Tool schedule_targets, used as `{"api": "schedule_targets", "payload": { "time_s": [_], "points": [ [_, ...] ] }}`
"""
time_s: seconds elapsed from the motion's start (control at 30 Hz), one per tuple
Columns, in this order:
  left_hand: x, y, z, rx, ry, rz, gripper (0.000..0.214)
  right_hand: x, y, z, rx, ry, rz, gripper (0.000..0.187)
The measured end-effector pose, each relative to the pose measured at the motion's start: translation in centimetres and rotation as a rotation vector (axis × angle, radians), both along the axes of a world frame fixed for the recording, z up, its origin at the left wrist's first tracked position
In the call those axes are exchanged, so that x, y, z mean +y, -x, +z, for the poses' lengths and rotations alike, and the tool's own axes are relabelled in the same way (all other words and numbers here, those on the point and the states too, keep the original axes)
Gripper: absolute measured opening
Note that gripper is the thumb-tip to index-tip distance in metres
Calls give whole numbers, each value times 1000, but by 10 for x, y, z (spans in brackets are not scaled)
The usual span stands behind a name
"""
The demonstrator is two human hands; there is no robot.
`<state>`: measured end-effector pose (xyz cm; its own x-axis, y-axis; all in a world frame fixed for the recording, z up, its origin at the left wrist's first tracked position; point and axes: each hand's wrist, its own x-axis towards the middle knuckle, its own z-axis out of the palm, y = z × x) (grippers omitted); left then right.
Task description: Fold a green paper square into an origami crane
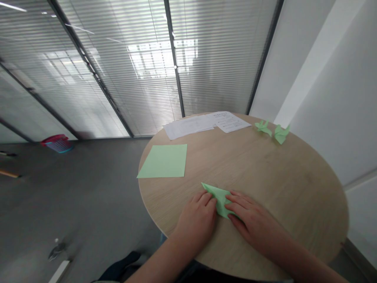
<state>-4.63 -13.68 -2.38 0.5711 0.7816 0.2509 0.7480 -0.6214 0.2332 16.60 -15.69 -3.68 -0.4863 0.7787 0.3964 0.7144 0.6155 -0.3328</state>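
A small folded piece of green paper (221, 199) lies on the round table near its front edge, with a pointed corner toward the far left. My left hand (202, 212) is closed, its fingers curled against the paper's left side and holding it down. My right hand (246, 215) rests on the paper's right part, fingers stretched out flat and thumb apart at the near edge. Both hands hide parts of the paper, so its full shape cannot be made out.
A flat green sheet (165, 161) lies at the table's left edge. White printed sheets (206, 124) are at the back. Two folded green paper figures (263, 127) stand at the back right on the wooden table (294, 184). A red and blue basket (59, 144) sits on the floor.
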Motion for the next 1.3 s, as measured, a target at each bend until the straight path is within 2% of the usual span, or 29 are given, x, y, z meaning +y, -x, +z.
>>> {"api": "schedule_targets", "payload": {
  "time_s": [0.37, 0.43, 0.57, 0.77, 0.93, 1.13, 1.3],
  "points": [
    [0, -6, -3, -62, 55, 100, 13, 9, 1, 3, 20, 72, -16, 22],
    [-1, -6, -4, -79, 50, 91, 13, 8, 1, 2, 42, 86, -33, 22],
    [-1, -5, -4, -112, 72, 80, 26, 8, -2, 3, 78, 128, -56, 21],
    [9, 4, 4, -137, 160, -1, 28, 20, -17, 13, 115, 229, 5, 24],
    [14, 10, 8, -169, 223, -83, 23, 33, -27, 19, -13, 212, 78, 26],
    [9, 9, 3, -110, 70, -13, 21, 43, -32, 18, -98, 115, 183, 32],
    [15, 12, 0, -81, 22, -92, 22, 44, -40, 14, -144, 65, 267, 37]
  ]
}}
